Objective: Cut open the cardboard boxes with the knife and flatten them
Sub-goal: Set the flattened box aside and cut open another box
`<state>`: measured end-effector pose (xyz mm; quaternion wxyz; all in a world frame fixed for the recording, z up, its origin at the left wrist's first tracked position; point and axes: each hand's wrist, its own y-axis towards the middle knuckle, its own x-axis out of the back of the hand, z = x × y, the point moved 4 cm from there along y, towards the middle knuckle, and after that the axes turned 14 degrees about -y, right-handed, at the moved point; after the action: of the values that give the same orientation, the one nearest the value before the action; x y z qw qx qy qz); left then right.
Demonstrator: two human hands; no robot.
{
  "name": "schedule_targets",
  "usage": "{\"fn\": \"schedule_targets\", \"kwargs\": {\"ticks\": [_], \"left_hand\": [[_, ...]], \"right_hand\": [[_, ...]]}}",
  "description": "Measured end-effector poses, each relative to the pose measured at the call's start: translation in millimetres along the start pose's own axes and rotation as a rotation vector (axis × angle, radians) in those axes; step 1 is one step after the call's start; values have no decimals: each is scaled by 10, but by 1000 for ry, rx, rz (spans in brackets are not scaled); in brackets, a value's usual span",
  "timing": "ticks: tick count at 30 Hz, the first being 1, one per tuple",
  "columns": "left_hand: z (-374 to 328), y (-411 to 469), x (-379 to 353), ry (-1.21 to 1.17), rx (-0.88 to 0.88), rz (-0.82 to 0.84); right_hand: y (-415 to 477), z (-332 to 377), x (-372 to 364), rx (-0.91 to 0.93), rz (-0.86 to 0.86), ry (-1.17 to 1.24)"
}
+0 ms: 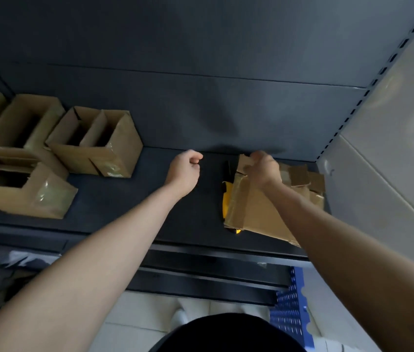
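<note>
Fingers of the right hand (264,171) pinch the far edge of the flattened cardboard (264,214), which half covers the yellow knife (227,201); left hand (184,174) curled, empty, over the shelf (150,199) between cardboard and open boxes (94,146).

We read shop or stockroom: dark metal shelf (129,199), slotted upright (380,72) at right, open cardboard boxes (94,146) on it, blue plastic crate (289,313) on floor (137,313) below.

You find no words, numbers or signs to read. Pale patch (112,171) on box (124,141), left of frame: too blurry to read.
</note>
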<state>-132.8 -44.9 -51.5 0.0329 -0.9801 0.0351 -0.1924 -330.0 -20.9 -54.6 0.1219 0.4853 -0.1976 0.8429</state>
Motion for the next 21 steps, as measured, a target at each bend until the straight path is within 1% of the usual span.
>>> {"fn": "schedule_targets", "kwargs": {"ticks": [2, 4, 6, 8, 10, 12, 15, 17, 21], "left_hand": [[12, -3, 313, 101, -86, -96], [58, -24, 627, 225, -157, -179], [103, -66, 910, 364, -243, -246], [142, -97, 1121, 523, -322, -292], [221, -63, 1271, 671, -288, -303], [325, 9, 1386, 747, -176, -283], [458, 117, 1507, 750, -77, -234], [514, 178, 1550, 730, -65, -207], [541, 287, 1580, 736, -74, -182]], "right_hand": [[-62, 229, -191, 105, 99, -38], [-113, 365, -391, 166, 193, -109], [-171, 428, -557, 180, 277, -213], [-211, 416, -676, 163, 306, -328], [-235, 394, -745, 113, 289, -415], [-236, 387, -783, 55, 262, -478], [-217, 377, -849, -28, 257, -508], [-187, 350, -898, -76, 262, -484], [-161, 306, -976, -243, 248, -381]]}}
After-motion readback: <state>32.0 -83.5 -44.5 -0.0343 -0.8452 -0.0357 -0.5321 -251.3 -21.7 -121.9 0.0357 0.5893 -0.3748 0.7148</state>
